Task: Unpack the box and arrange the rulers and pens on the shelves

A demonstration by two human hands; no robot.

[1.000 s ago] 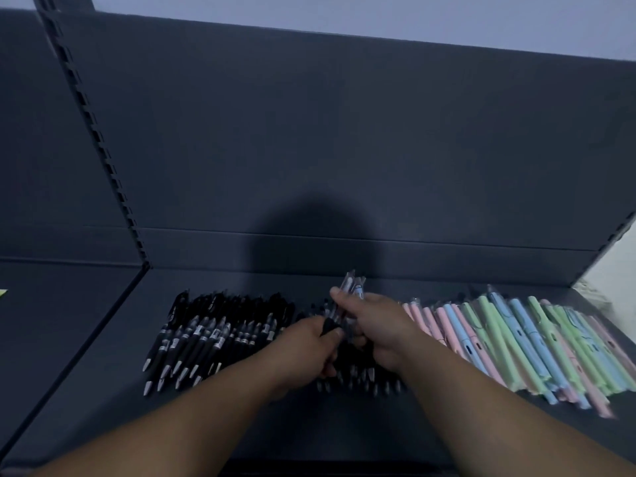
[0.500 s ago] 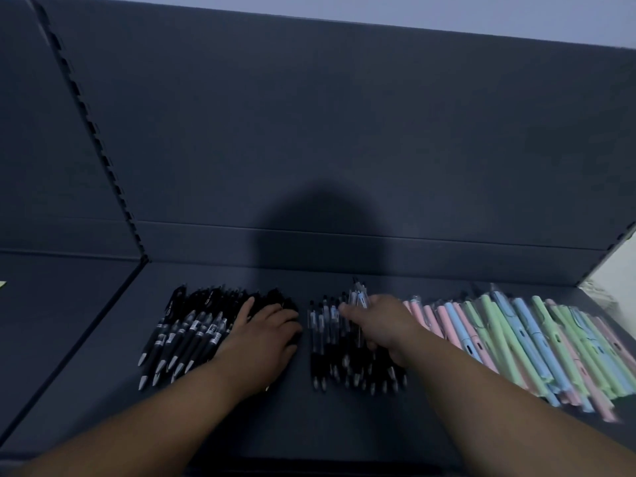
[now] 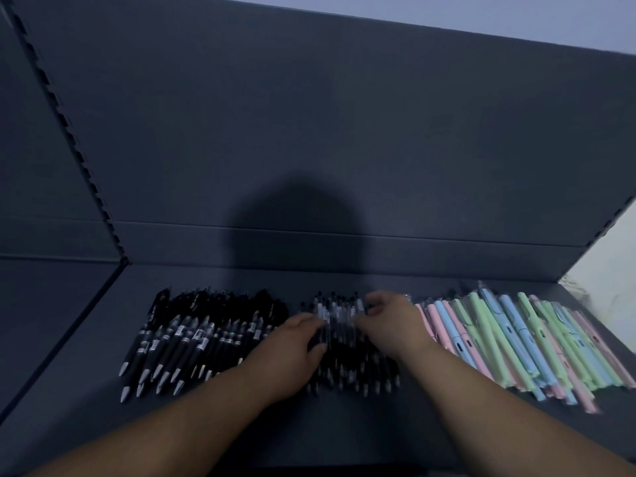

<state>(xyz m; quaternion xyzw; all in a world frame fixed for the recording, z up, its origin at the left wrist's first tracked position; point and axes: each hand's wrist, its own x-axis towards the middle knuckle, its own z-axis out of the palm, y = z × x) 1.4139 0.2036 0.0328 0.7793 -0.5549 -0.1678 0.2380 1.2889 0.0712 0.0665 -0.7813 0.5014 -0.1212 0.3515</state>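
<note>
Shelf: middle pens lie between black pens and pastel pens. Left hand presses them, fingers flat. Right hand curls over them, grip unclear. Step: likely squaring this group. Next: nudge stragglers parallel, ends level.

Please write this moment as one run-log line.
stage: arranging pens | left grip: on middle pen pile | right grip: on same pile | black pens: left | pastel pens: right
</note>
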